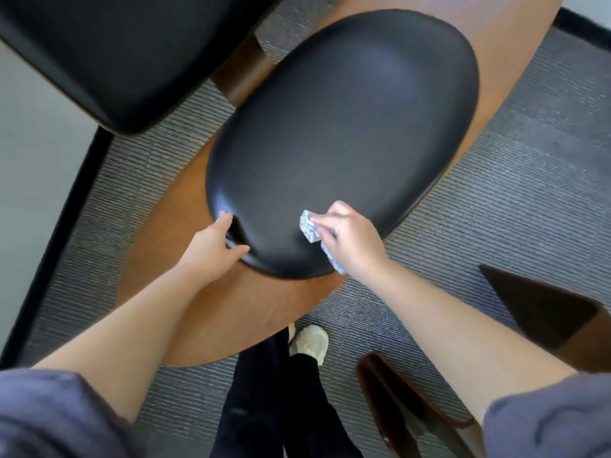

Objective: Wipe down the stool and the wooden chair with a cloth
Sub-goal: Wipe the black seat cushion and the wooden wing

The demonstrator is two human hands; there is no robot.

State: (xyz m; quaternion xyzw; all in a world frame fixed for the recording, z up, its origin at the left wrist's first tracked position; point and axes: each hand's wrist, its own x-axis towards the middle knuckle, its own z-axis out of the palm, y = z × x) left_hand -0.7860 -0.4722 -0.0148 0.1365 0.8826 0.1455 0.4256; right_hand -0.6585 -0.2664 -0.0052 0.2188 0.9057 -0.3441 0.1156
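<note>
Wiping near the 6 o'clock edge of the black-cushioned stool (344, 127), the right hand (350, 236) pinches a crumpled cloth (309, 226). The left hand (215, 246) grips the rim at 7 o'clock. Most of the seat likely remains; the wooden chair (562, 312), at 4 o'clock, looks untouched.

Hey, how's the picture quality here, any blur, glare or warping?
Head view: the wide-angle lens bows the carpet stripes toward the edges; a soft bluish sheen sits on the black seat; the cloth and right hand look slightly motion-blurred; the left hand looks soft too.
</note>
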